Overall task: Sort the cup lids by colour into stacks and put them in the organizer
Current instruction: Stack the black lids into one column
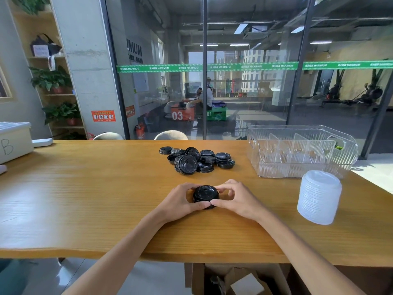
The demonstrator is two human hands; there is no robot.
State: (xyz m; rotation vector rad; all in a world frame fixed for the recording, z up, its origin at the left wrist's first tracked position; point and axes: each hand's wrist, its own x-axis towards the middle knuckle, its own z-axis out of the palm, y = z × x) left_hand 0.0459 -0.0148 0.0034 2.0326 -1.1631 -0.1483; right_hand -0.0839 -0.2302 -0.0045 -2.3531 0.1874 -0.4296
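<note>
Centre of the frame, low on the desk [85,188]: both hands curled around a short stack of black lids [205,196] resting on the wood. Left hand [180,202], grip closed round the stack's left side, thumb laid along the near edge, fingers wrapped behind. Right hand [235,198], grip likewise closed on the right side, thumb tip meeting the left thumb at the stack's front, fingertips pinching the far rim. Above the hands, toward the middle of the frame, a loose pile of black lids [196,159], some flat, some tilted on edge, some upside down, overlapping one another. Right of the hands, near the lower right, a tall stack of white lids [319,198] leaning slightly, standing on the desk just in front of the organizer. Upper right of the desk: a clear plastic organizer [302,152] with ribbed walls, cut-out handles and upright clear dividers splitting it into compartments; no lids visible inside, only a small green item [338,147] at its far right end, too small to identify. Far left edge of the frame: a pale lidded bin [13,140] marked with a handwritten "B". Below the desk edge, bottom centre: an open cardboard box [240,279], contents unclear.
</note>
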